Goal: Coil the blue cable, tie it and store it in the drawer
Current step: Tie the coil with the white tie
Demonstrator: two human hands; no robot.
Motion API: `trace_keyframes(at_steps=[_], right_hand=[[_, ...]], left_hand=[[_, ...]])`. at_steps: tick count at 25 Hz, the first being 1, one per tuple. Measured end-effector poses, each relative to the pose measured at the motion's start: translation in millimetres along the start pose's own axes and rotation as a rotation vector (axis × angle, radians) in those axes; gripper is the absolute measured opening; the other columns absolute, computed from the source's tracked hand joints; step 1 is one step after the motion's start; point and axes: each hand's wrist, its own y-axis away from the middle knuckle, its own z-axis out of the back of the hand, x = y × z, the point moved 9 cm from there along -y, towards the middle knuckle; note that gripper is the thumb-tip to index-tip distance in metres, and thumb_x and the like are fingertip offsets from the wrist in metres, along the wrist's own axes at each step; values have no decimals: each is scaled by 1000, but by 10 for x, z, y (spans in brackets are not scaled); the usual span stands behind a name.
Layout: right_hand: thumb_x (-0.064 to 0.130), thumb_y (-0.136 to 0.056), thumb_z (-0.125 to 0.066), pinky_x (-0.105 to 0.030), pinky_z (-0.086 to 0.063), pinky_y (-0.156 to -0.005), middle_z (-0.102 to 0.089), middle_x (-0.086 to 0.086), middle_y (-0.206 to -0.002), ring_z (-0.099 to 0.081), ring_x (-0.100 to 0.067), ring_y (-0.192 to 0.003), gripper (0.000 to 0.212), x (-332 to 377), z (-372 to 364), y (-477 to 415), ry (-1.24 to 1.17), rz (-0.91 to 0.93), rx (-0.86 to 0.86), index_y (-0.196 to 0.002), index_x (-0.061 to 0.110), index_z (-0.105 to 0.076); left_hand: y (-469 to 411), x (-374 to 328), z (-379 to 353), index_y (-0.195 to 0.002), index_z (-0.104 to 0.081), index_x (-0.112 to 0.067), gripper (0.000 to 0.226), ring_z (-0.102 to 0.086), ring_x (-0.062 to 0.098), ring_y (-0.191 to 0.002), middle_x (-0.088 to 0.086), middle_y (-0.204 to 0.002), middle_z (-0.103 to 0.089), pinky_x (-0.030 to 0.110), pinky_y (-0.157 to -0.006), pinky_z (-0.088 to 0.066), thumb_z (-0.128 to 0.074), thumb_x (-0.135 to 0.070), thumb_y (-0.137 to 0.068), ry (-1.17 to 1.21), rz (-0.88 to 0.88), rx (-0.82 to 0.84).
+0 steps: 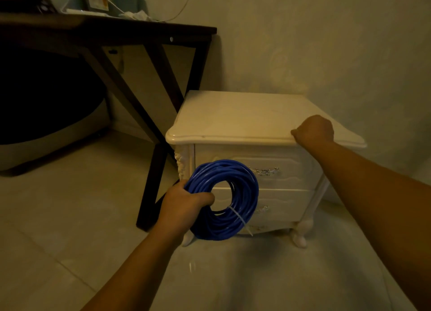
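One head-worn wide-angle view. Looks forward and down from above and in front of the white nightstand (245, 119), facing its drawer fronts (291, 168) and the wall (326, 42) behind. Close: left hand (184, 203) and right hand (313, 130) both reach it. Desk (105, 28) fills the upper left.

dark table (112, 29) at left — clutter (98, 0) on top; pale tiled floor (70, 217) below

Cable coil (224, 200) before nightstand (245, 119); desk (105, 28) behind-left.
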Motion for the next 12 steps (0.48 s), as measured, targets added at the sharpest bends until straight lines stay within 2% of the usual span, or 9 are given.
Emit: trace_keyframes(at_steps=[2,5,7,9,10,12], right_hand=[[12,-91,-59,-41,-46,-91,-60,-26,-117,-56,-42,-111,25,28,-5,36,-5,-37,-13,-105,-8,-62],[12,-95,-52,-38,-46,-85,-59,-25,-117,-56,-39,-105,24,161,39,222,-74,5,11,-107,-7,-61],[16,-96,-52,-34,-45,-69,-65,-21,-102,-59,-29,-82,24,364,176,544,-382,36,110,-99,-5,-64],[15,-97,-51,-30,-45,-61,-63,-11,-81,-54,-18,-64,20,565,349,1067,-747,49,286,-94,1,-63],[16,-97,-50,-29,-45,-59,-60,-8,-74,-52,-16,-60,19,644,430,1341,-823,82,371,-92,2,-62],[18,-96,-51,-29,-44,-57,-56,-4,-63,-50,-14,-55,20,700,530,1800,-791,171,501,-85,5,-61]], left_hand=[[3,18,12,-88,-67,-7,21,-61,24,-69,8,-75,-62,35,-60,-47,-73,-1,-68,16,11,-2],[10,55,69,-90,-65,1,25,-59,25,-70,11,-76,-60,37,-61,-44,-72,-2,-67,77,39,-9],[-4,97,114,-88,-65,2,24,-60,27,-71,13,-78,-61,39,-62,-44,-72,-5,-66,121,84,-15],[-4,130,144,-83,-67,-2,15,-62,29,-73,15,-81,-64,39,-63,-46,-71,-5,-68,164,125,-23],[4,132,164,-81,-67,-4,12,-63,30,-74,17,-82,-65,39,-64,-48,-70,-5,-69,185,134,-30],[31,132,210,-78,-67,-5,9,-63,30,-74,18,-83,-65,40,-65,-49,-70,-6,-70,209,137,-51]])
